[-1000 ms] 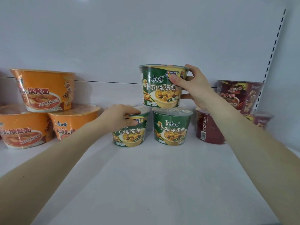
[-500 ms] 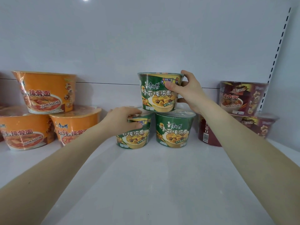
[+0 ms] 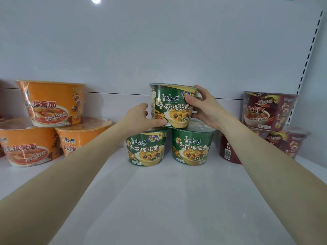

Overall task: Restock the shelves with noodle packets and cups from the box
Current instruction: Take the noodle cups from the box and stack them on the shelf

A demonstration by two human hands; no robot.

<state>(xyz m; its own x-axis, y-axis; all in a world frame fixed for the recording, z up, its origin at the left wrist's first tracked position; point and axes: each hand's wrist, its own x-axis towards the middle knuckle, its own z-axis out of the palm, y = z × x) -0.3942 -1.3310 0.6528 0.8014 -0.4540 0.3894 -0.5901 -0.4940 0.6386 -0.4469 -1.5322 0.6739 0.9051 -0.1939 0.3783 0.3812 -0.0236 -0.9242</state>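
Three green noodle cups stand as a small pyramid on the white shelf (image 3: 159, 200). The top green cup (image 3: 169, 106) sits upright on the lower left green cup (image 3: 146, 149) and the lower right green cup (image 3: 192, 147). My right hand (image 3: 205, 108) grips the top cup's right side, thumb across its front. My left hand (image 3: 139, 117) holds the same cup at its lower left edge, thumb under the base rim.
Three orange noodle bowls (image 3: 51, 103) are stacked at the left. Dark red noodle cups (image 3: 269, 110) are stacked at the right, beside a slotted shelf upright (image 3: 307, 57). The white back wall (image 3: 159, 50) rises behind the cups.
My left hand left the lower left green cup's lid and rose to the top cup's lower left edge. The top cup has settled onto the two lower cups.
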